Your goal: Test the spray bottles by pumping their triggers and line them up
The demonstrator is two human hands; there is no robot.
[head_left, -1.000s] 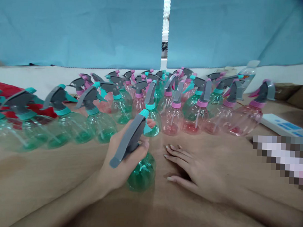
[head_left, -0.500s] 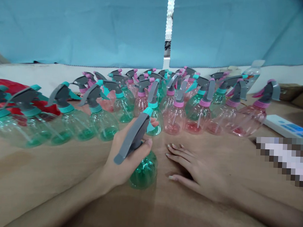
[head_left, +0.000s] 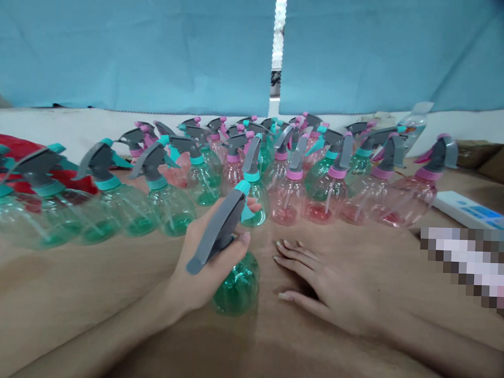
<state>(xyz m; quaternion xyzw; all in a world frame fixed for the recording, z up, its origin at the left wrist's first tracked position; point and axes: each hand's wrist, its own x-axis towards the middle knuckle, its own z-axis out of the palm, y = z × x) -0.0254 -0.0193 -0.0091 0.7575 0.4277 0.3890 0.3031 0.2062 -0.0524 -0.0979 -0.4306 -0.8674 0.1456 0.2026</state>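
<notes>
In the head view, we have our left hand (head_left: 207, 281) wrapped round the neck of the green spray bottle (head_left: 237, 288), whose body lies just below the grip, long axis near upright, with the grey spray head (head_left: 217, 229) sloping back toward us over the hand. The bottle sits closer to the near edge of the table (head_left: 108, 283) than the other spray bottles (head_left: 288, 204), and our right hand (head_left: 323, 277), fingers spread, palm down, holding nothing, rests just right of it, not touching.
</notes>
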